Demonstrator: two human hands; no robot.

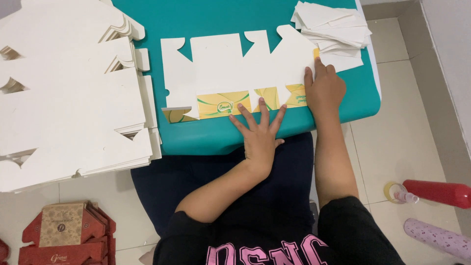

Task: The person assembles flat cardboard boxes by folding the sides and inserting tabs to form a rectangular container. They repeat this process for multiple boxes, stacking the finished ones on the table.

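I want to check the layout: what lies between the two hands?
In the head view, only the flat white cardboard box blank lies between left hand and right hand.

1. Big stack of flat white cardboard blanks runs off the left and top edges
2. Right hand covers the flat white-and-yellow die-cut box blank's end
3. Red plastic bottle is cut off right

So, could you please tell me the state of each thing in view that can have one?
Box blank: flat, white side up, near flaps folded over to show yellow.
Left hand: fingers spread, pressing the folded flaps.
Right hand: palm down, pressing the blank's right end.
Stack of blanks: flat, unfolded.
Small pile of white card pieces: loose, uneven.
Red bottle: lying on its side on the floor.
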